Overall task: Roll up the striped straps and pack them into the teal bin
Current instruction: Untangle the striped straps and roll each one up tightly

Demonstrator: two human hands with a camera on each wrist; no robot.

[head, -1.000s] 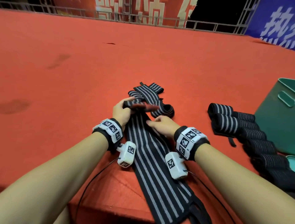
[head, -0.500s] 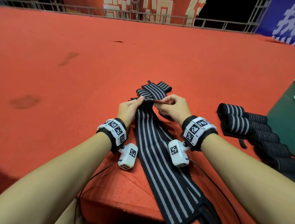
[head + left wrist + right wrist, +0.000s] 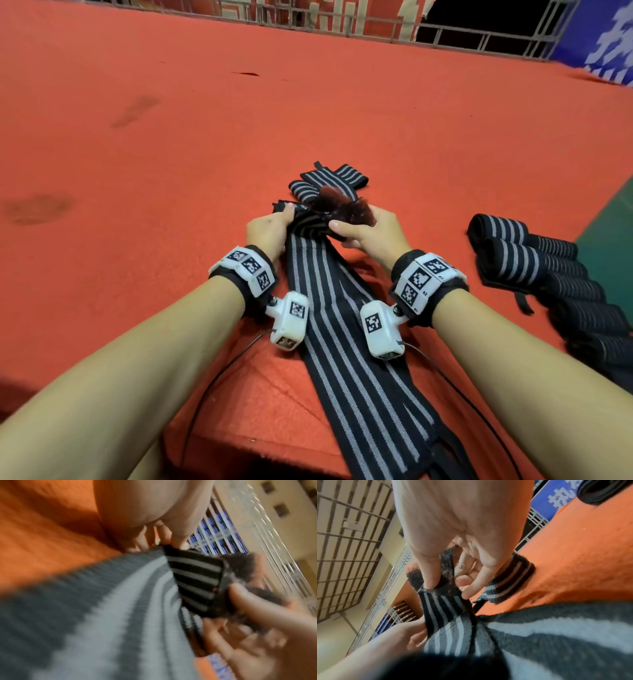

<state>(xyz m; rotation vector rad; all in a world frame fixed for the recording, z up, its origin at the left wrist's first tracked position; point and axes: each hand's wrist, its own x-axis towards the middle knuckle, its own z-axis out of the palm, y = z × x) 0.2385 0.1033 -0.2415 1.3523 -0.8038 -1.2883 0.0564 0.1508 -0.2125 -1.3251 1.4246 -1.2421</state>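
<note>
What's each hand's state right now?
Left hand: fingers pinching the far end of the striped strap.
Right hand: fingers gripping the same end's fuzzy tab.

Black wristbands point(image 3: 428, 284), checkered white tags

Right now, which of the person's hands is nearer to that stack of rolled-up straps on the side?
Right. The right hand pinches the flat strap's far end, on the side towards the rolled straps. The left hand holds the strap's opposite edge, farther away.
</note>
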